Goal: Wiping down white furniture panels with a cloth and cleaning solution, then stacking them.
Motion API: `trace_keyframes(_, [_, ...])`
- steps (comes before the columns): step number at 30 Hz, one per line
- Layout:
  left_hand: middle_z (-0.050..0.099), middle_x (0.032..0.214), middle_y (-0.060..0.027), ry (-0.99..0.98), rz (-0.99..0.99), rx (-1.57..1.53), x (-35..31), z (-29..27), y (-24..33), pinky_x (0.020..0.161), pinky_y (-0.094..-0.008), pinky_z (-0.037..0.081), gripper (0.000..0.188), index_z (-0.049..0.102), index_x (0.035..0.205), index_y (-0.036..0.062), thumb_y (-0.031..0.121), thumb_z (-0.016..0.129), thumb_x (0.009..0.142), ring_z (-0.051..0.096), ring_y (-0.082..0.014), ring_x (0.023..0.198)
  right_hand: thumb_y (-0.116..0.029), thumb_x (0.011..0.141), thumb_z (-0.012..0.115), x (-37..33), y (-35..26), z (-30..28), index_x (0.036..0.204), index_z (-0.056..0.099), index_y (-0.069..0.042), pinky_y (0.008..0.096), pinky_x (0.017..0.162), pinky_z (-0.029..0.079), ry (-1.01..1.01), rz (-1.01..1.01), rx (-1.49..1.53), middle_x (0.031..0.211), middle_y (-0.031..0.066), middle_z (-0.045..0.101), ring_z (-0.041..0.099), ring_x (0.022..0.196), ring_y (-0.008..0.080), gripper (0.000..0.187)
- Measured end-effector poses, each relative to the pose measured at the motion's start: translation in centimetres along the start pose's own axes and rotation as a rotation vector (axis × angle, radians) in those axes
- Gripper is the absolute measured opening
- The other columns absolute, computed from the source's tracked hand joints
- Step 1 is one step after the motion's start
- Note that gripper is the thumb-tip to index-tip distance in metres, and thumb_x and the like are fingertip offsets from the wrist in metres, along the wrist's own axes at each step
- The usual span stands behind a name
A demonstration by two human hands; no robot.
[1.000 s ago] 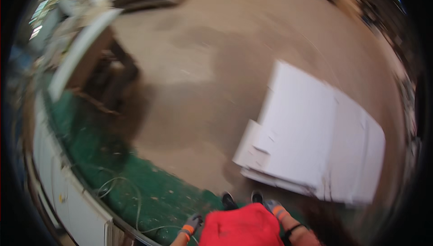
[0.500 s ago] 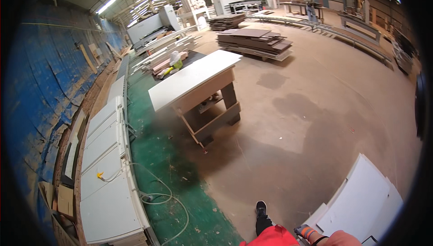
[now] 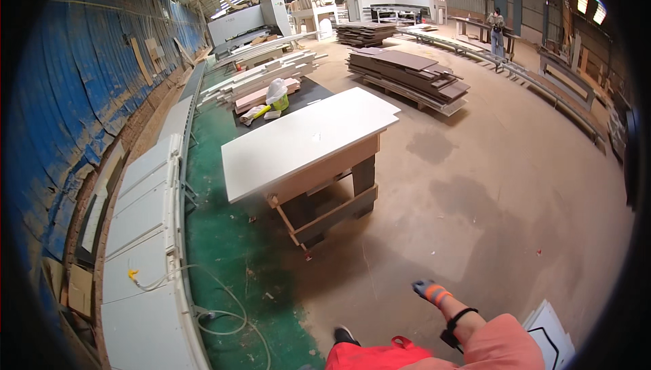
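Note:
My right hand [image 3: 432,292], in a grey glove with orange bands, hangs in front of me over the bare floor. Its fingers look curled in, and nothing shows in them. A dark band circles the forearm behind it. Close by, at the lower right, lies a stack of white panels [image 3: 555,329], partly behind my arm and apart from the hand. Ahead stands a workbench [image 3: 339,214] with a large white panel [image 3: 308,143] flat on top. My left hand is out of view.
A roller conveyor bearing pale panels [image 3: 139,268] runs along the left, with a looped hose [image 3: 234,329] beside it on the green floor. Brown boards [image 3: 407,75] are stacked on a pallet beyond the bench. Another person [image 3: 497,31] stands far off at the right.
My right hand has swung forward, away from the white panels at the lower right. The workbench appears nearer, and those panels have slid toward the picture's lower edge.

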State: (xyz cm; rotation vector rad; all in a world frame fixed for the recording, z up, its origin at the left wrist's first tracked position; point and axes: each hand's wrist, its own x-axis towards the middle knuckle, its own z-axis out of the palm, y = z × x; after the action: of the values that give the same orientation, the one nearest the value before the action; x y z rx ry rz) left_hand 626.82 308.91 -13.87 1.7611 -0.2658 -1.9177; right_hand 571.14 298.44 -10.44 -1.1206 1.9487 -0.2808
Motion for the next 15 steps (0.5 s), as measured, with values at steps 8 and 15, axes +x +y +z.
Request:
trace_keyframes(8, [0.065, 0.090, -0.0118, 0.237, 0.367, 0.316, 10.2, 0.1, 18.8, 0.068, -0.0344, 0.054, 0.025, 0.061, 0.112, 0.0058, 0.019, 0.056, 0.091, 0.062, -0.0239, 0.079, -0.035, 0.092, 0.053, 14.6, -22.9, -7.8, 0.128, 0.058, -0.011, 0.0369, 0.091, 0.048, 0.008, -0.385, 0.109, 0.112, 0.0124, 0.068, 0.065, 0.098, 0.0263, 0.044])
trace_keyframes(15, [0.065, 0.106, -0.0120, 0.158, 1.001, -0.270, 16.7, 11.3, 54.3, 0.082, -0.0353, 0.054, 0.031, 0.056, 0.124, 0.0023, 0.011, 0.055, 0.095, 0.064, -0.0236, 0.094, -0.029, 0.092, 0.057, 21.3, -33.5, -23.5, 0.126, 0.058, -0.004, 0.0324, 0.090, 0.050, 0.096, -0.245, 0.158, 0.116, 0.0170, 0.066, 0.065, 0.104, 0.0218, 0.043])
